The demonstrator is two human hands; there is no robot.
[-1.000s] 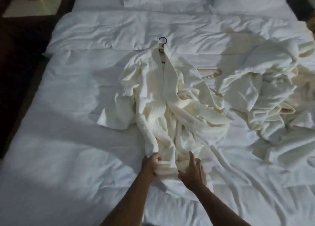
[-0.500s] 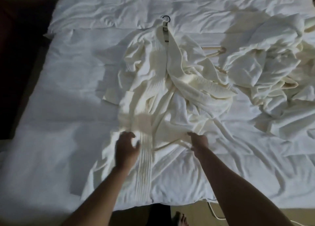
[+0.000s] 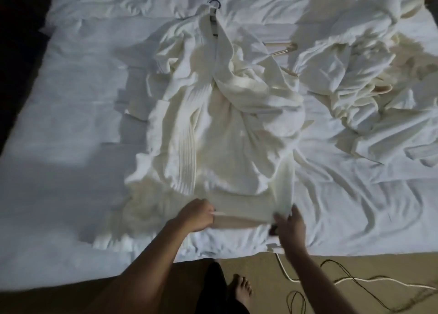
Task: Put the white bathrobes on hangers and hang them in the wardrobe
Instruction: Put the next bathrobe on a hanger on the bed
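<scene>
**Bathrobe spread on the bed**

A white bed is covered by the bathrobe, whose hanger hook is seen at the collar. The hem is pinched by the left hand and gripped by the blurred right hand.

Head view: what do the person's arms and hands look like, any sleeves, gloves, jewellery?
Both forearms are bare to the bottom edge of the frame: no sleeves show. The left hand and right hand wear no gloves. No watch, ring or wristband shows, though motion blur and dim light could hide small items.
</scene>
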